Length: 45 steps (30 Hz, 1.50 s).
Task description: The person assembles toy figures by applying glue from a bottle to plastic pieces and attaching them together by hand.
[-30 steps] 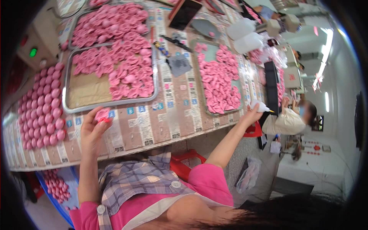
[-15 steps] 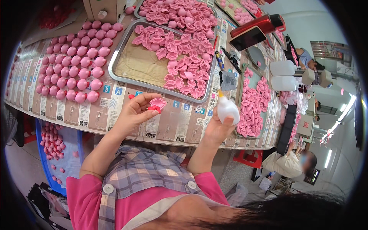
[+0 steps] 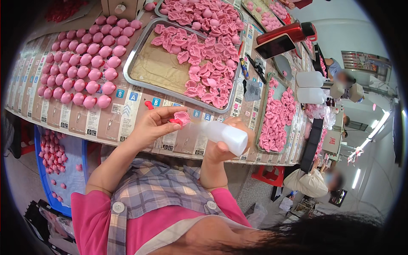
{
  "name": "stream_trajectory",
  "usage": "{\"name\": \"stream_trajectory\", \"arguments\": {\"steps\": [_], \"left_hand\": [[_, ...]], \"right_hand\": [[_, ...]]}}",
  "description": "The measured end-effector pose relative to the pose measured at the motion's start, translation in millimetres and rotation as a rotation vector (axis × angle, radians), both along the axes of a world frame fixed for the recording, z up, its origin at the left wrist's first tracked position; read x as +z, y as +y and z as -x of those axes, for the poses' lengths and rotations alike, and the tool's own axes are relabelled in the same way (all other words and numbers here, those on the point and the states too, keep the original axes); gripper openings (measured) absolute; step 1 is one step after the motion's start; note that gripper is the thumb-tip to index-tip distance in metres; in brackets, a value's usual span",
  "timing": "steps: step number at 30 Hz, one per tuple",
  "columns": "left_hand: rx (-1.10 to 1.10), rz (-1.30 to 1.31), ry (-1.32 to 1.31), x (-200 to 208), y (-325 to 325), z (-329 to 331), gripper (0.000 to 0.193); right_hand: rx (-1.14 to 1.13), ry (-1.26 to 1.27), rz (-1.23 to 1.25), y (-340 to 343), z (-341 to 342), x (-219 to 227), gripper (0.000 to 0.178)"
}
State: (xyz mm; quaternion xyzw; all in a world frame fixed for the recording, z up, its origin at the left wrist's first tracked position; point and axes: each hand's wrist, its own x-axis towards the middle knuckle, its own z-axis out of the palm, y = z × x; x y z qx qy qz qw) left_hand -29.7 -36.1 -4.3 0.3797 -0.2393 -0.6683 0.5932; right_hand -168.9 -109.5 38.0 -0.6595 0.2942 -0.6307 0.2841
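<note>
My left hand [image 3: 155, 123] pinches a small hollow pink shell piece [image 3: 182, 117] with a red part at its lower edge, the cavity facing up and right. In my right hand [image 3: 215, 152] is a white squeeze bottle [image 3: 227, 137], tipped on its side. Its blurred nozzle points left at the shell piece; whether they touch I cannot tell. A small red piece [image 3: 148, 105] lies on the table just beyond my left hand. Behind both hands is a metal tray [image 3: 176, 97] heaped with pink shells on brown paper.
Rows of rounded pink pieces with red tips [image 3: 80, 72] cover the table's left. Another tray of pink shells [image 3: 278, 123] stands right, near a phone [image 3: 275, 46], a red flask [image 3: 293, 32] and white bottles [image 3: 310, 79]. A blue bin [image 3: 86, 163] sits below left. Other people work farther right.
My right hand has moved left and tipped the bottle from upright onto its side, bringing its nozzle toward the shell piece. My left hand has shifted slightly right, still pinching the piece.
</note>
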Motion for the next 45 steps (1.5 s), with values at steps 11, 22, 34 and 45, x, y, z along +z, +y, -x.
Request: {"name": "stream_trajectory", "arguments": {"steps": [11,22,34,45], "left_hand": [[-0.038,0.02,0.03,5.6,1.3,3.4,0.043],[-0.019,0.009,0.029,4.4,1.3,3.0,0.043],[0.01,0.0,0.043,1.0,0.5,3.3,0.043],[0.01,-0.013,0.054,5.3,-1.7,4.6,0.043]], "right_hand": [[0.195,-0.047,0.09,-0.9,-3.7,-6.9,0.05],[0.211,-0.02,0.088,-1.7,-0.3,-10.3,0.048],[-0.062,-0.028,-0.011,0.1,-5.0,-5.6,0.06],[0.071,-0.02,0.053,-5.7,1.9,-14.2,0.053]]}}
